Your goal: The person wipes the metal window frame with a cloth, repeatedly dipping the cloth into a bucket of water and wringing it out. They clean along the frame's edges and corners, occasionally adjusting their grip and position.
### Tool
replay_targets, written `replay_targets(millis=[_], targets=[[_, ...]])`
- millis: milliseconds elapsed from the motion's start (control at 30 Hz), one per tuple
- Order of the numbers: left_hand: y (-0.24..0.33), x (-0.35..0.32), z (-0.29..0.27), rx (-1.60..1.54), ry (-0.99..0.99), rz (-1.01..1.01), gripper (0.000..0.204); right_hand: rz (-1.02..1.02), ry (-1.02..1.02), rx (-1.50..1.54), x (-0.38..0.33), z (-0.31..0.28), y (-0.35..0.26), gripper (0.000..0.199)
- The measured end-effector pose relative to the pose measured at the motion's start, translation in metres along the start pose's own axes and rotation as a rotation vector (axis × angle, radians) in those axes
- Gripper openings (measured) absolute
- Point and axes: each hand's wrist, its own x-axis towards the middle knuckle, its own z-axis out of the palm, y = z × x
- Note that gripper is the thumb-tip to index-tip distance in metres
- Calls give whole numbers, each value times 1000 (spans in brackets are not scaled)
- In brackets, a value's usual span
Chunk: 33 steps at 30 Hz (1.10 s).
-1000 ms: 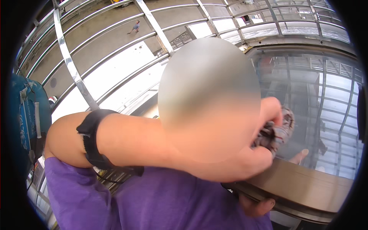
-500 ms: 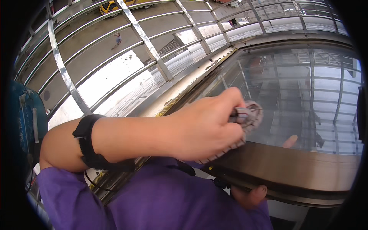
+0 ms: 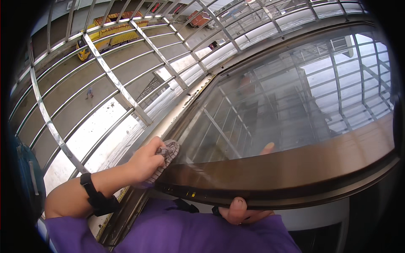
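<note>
My left hand (image 3: 147,162), a black strap on its wrist, is closed round a bunched checked cloth (image 3: 169,152). It presses the cloth against the lower left corner of a glass pane (image 3: 253,122), where the pane meets its brown metal window frame (image 3: 270,170). My right hand (image 3: 238,211) grips the frame's lower edge, its thumb showing at the near side. A fingertip (image 3: 268,147) appears through the glass above the frame's bottom rail; the rest of the right hand's fingers are hidden behind the frame.
A metal bar cage (image 3: 114,82) encloses the space outside the window. A dirty pale sill (image 3: 181,101) runs along the pane's left side. Far below are a yellow truck (image 3: 114,36), a red truck (image 3: 199,19) and a walking person (image 3: 89,92). A teal object (image 3: 27,173) stands at far left.
My left hand has moved the cloth from the middle of the pane leftward to its lower left corner. The whole view has shifted, and my right hand still holds the frame.
</note>
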Motion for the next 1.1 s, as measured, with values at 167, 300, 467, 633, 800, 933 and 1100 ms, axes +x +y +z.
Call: replay_targets(millis=[167,300,467,633,800,933,1100], targets=[[187,-8,8,-225,-282,742,31,-46,-93,192,0,27,18,90],[279,-3,51,-324,-378,1100,36,-8,-218,-38,-4,-16,-22,92],[273,-15,44,-295,-339,1197,31,-88,-90,202,11,21,-2,89],[74,3,6,-43,3,502,31,18,-55,124,-1,7,-3,77],[-42,2,-21,296,85,-106,37,59,-56,84,9,2,-16,68],[9,44,-43,356,168,-50,44,160,-82,41,4,-4,-13,61],[92,107,-83,-49,303,229,44,390,-458,-48,24,-15,-31,55]])
